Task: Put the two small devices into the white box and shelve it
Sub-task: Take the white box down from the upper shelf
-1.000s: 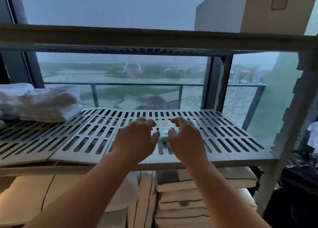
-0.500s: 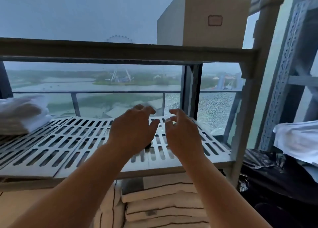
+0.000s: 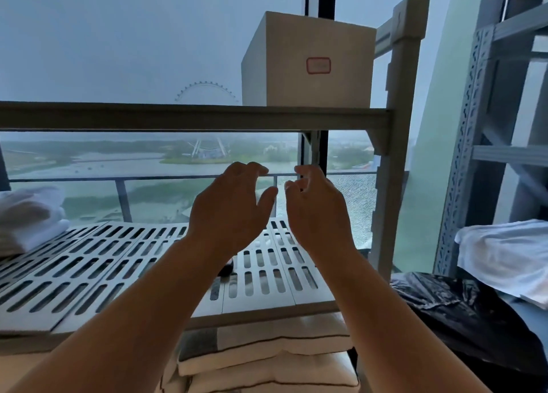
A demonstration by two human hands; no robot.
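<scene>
Now left hand (image 3: 229,211), right hand (image 3: 318,214) raised, fingers loosely curled, holding nothing.

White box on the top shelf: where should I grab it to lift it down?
Take the box by its two side faces, reaching up from the front. It stands upright at the front edge of the shelf, with flat walls and no handle showing. The post stands close on its right, so probably slide it left first.

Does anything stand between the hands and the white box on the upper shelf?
Only the upper shelf's front rail does: the left hand and right hand, both empty, are below it, the white box stands above it. Nothing else visible.
</scene>
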